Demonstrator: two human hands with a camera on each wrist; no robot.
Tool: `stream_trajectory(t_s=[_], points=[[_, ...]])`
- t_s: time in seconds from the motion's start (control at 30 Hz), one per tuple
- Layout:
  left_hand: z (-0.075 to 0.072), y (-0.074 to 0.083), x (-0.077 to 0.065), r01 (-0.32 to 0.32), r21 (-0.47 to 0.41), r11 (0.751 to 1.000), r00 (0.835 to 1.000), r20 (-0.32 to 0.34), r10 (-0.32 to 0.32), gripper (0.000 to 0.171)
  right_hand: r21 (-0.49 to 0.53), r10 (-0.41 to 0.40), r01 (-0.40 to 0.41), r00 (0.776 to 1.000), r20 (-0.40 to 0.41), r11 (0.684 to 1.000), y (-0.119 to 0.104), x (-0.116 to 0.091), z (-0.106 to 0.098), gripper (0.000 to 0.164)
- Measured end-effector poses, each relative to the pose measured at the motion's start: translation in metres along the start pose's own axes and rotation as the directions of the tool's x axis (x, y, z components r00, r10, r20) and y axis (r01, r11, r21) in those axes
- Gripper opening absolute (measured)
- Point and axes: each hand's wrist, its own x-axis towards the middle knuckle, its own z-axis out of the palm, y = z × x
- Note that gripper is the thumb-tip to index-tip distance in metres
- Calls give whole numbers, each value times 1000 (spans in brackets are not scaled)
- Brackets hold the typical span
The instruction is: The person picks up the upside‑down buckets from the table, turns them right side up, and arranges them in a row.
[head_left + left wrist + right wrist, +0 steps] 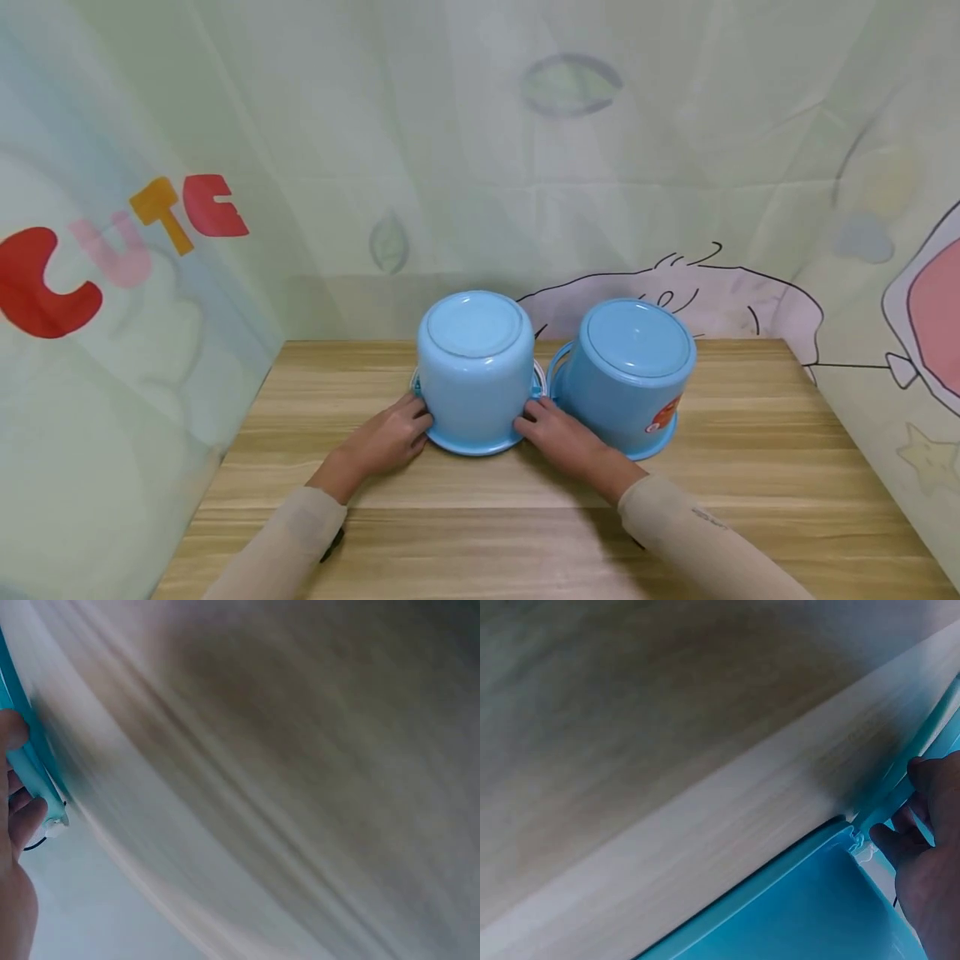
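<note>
A light blue plastic bucket [476, 387] stands upside down on the wooden table, its base facing up. At its left side near the rim, my left hand [388, 435] grips it with bent fingers. My right hand [566, 440] holds the opposite side by the rim. In the left wrist view, thumb and fingers of the left hand [19, 832] lie on the bucket's rim [34, 769]. The right wrist view has the right hand [934, 840] on the same rim. Just right of that hand, a second blue bucket [618, 400] is also upside down, slightly tilted.
The wooden table [480, 533] ends at printed cloth [465, 167] behind and on both sides. A red label [663, 415] is on the right bucket. Its handle [557, 367] lies between the two buckets, close to my right hand.
</note>
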Motion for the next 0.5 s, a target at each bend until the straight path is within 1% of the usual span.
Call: stream_trajectory(t_s=[0.13, 0.37, 0.5], points=[[-2, 1, 1, 3, -1, 1000, 1000, -19, -3, 13, -4, -17, 17, 1000, -21, 1000, 2, -2, 0, 16], [-6, 4, 2, 15, -2, 1000, 999, -44, -16, 16, -25, -69, 67, 994, -85, 997, 5, -5, -2, 15], [-8, 4, 1, 19, 7, 1000, 998, -64, -19, 19, -45, -99, 95, 991, -91, 994, 3, -6, -5, 15]])
